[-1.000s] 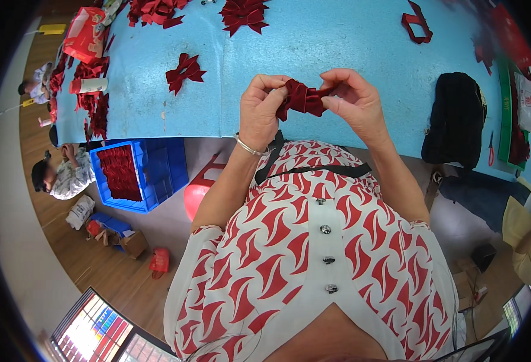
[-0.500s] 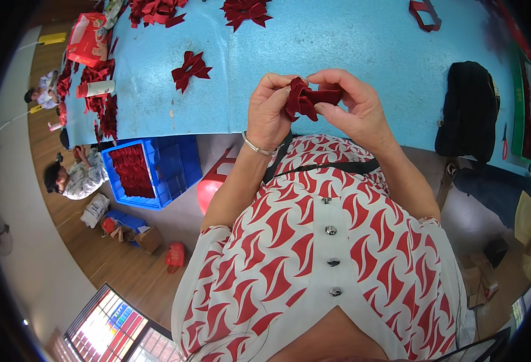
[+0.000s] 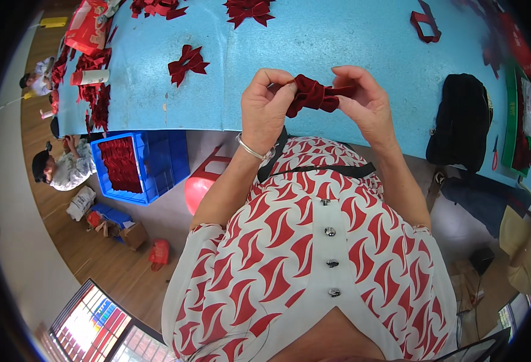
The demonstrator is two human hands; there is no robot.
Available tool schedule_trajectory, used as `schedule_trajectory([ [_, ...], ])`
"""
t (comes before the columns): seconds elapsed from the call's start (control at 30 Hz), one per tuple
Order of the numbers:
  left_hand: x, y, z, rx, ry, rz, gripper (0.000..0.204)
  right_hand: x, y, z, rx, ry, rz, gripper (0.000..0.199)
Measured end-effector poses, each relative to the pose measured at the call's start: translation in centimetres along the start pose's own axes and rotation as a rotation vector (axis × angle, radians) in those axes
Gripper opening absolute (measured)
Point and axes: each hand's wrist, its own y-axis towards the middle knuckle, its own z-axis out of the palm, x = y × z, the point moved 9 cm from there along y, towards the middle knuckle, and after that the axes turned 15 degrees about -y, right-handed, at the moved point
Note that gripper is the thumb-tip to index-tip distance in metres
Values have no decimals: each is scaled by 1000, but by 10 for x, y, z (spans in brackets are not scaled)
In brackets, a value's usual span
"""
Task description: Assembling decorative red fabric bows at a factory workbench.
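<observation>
A dark red velvet bow (image 3: 315,95) is held between my two hands above the near edge of the blue table (image 3: 211,111). My left hand (image 3: 266,99) pinches its left loop with thumb and fingers. On the other side my right hand (image 3: 365,104) grips the right end, thumb below and fingers curled above. Another finished-looking bow (image 3: 188,64) lies flat on the table ahead and to the left. Farther off sits a small stack of bows (image 3: 248,11). A loose loop of red ribbon (image 3: 425,25) rests at the far right.
At left stands a blue crate (image 3: 167,166) with rows of red ribbon pieces, beside a red stool (image 3: 200,190). A black bag (image 3: 460,120), scissors (image 3: 495,155) and a green tray (image 3: 510,120) lie at right. Red ribbon piles and a bottle (image 3: 90,77) line the left edge.
The bow has turned in my hands, showing its knot and loops more flatly. My right hand's fingers have spread a little and shifted right. The whole view has shifted slightly.
</observation>
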Motion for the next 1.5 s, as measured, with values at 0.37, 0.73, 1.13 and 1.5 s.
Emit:
schedule_trajectory([
  [0.37,7,-1,-17,-65,-45,-100,5,19,-2,16,-62,-282,-154,12],
  [0.73,16,-4,-23,-65,-184,-72,5,-10,-8,17,-151,134,24,5],
  [1.13,12,1,-30,-17,-34,-133,7,-22,-7,20,-141,187,148,4],
  [1.5,5,6,-19,149,-1,-231,14,-19,-4,19,-131,3,90,4],
])
